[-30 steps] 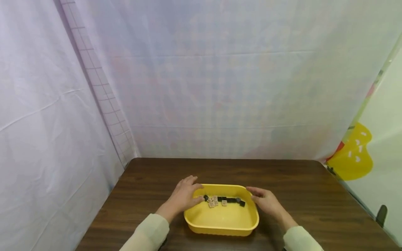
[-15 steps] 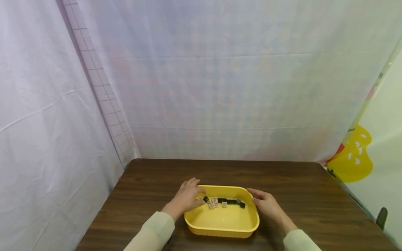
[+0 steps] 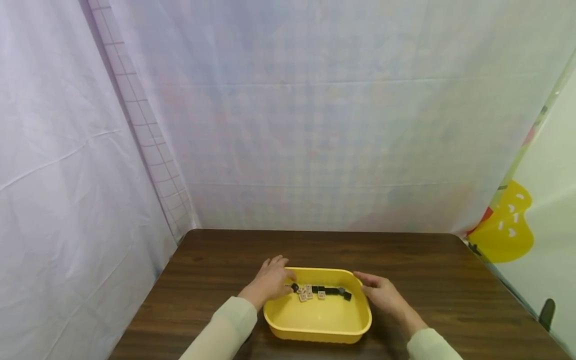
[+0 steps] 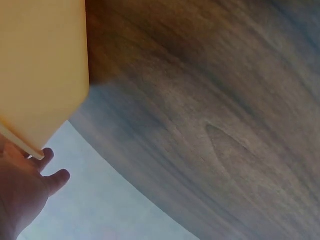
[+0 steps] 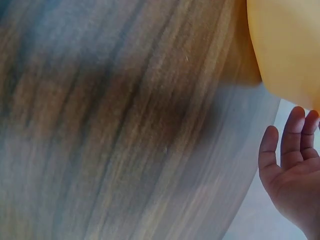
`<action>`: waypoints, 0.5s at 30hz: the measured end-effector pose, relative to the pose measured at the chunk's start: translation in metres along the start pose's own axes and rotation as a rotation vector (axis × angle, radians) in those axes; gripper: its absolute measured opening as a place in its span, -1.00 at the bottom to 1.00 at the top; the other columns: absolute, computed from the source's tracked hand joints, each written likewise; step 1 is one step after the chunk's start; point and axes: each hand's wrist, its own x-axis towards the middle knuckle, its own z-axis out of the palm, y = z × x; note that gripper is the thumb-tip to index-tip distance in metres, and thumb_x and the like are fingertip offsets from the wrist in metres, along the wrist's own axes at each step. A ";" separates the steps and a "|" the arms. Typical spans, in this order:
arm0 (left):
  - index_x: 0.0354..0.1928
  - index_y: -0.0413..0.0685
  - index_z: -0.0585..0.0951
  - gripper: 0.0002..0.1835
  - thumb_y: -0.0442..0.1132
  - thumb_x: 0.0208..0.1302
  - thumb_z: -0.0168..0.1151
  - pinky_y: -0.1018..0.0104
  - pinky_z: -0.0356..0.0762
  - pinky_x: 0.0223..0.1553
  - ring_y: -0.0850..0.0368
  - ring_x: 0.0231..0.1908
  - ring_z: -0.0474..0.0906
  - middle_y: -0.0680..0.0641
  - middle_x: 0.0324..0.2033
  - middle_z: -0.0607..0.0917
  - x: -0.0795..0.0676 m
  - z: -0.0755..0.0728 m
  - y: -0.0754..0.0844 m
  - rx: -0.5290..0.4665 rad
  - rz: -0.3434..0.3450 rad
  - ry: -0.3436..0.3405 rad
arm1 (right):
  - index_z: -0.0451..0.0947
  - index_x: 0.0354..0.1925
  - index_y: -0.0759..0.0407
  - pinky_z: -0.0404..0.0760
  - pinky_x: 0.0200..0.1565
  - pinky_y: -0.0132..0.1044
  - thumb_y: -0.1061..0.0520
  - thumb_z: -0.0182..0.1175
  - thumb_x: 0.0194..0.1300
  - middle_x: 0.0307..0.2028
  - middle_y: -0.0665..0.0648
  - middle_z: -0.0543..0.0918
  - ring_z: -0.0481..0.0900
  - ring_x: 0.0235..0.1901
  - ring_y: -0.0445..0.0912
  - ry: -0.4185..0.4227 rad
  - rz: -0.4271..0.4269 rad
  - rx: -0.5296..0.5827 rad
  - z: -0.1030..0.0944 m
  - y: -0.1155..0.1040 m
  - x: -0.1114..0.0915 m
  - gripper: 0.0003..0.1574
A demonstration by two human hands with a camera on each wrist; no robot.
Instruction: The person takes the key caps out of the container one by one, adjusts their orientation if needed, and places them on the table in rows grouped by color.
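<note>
A yellow plastic tub [image 3: 319, 336] stands on the table in the head view. Inside, along its far side, lie several small pale patterned tiles [image 3: 308, 292] and a row of small black blocks [image 3: 332, 291]. My left hand [image 3: 267, 284] holds the tub's far left corner, thumb and a finger over the rim. My right hand [image 3: 381, 295] holds the far right corner, its thumb at the rim and fingers on the outside. The left hand [image 4: 22, 185] shows below the tub's rim in the left wrist view. In the right wrist view, the right hand's fingers [image 5: 291, 140] reach up to the tub wall.
A dark brown wooden table [image 3: 216, 250] surrounds the tub. White patterned curtains [image 3: 315, 125] hang behind and to the sides. A yellow printed shape [image 3: 501, 235] is on the right-hand cloth.
My left hand has shifted slightly to the right along the tub's corner, its sleeve moving with it. The right hand, tub and its contents stay nearly the same.
</note>
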 end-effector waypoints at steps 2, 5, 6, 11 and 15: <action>0.03 0.25 0.71 -0.72 -0.05 0.27 0.38 -0.16 0.05 0.39 -0.15 0.44 0.10 -0.15 0.40 0.35 0.001 -0.001 0.000 0.011 0.004 -0.005 | 0.48 0.26 0.34 0.52 0.10 0.05 0.30 0.14 0.33 0.23 0.39 0.50 0.49 0.16 0.20 -0.008 0.006 0.015 -0.001 0.000 0.001 -0.47; 0.03 0.23 0.72 -0.72 -0.09 0.27 0.38 -0.16 0.05 0.39 -0.16 0.44 0.10 -0.16 0.40 0.35 0.002 -0.002 0.000 0.010 0.010 -0.014 | 0.48 0.27 0.35 0.59 0.01 -0.04 0.31 0.16 0.30 0.22 0.39 0.51 0.52 0.10 0.13 -0.015 0.018 0.037 -0.002 -0.001 0.001 -0.45; 0.02 0.23 0.72 -0.72 -0.10 0.27 0.39 -0.16 0.05 0.39 -0.16 0.44 0.11 -0.16 0.39 0.35 0.003 -0.002 0.000 0.009 0.012 -0.018 | 0.47 0.27 0.35 0.60 -0.01 -0.05 0.31 0.16 0.30 0.22 0.39 0.51 0.53 0.08 0.12 -0.017 0.020 0.043 -0.002 -0.001 0.001 -0.44; 0.02 0.22 0.73 -0.71 -0.14 0.25 0.40 -0.15 0.04 0.39 -0.15 0.44 0.11 -0.15 0.38 0.37 0.007 0.002 0.001 0.010 0.027 -0.029 | 0.47 0.27 0.35 0.56 0.03 -0.03 0.30 0.17 0.29 0.21 0.38 0.52 0.52 0.09 0.13 -0.017 0.015 0.047 -0.001 0.000 0.001 -0.44; 0.01 0.26 0.74 -0.71 -0.12 0.23 0.42 -0.15 0.07 0.38 -0.14 0.43 0.14 -0.13 0.36 0.40 0.011 0.006 0.001 0.044 0.044 -0.028 | 0.46 0.28 0.35 0.48 0.15 0.08 0.31 0.14 0.33 0.25 0.39 0.47 0.44 0.22 0.25 -0.025 0.009 0.058 -0.001 0.003 0.000 -0.45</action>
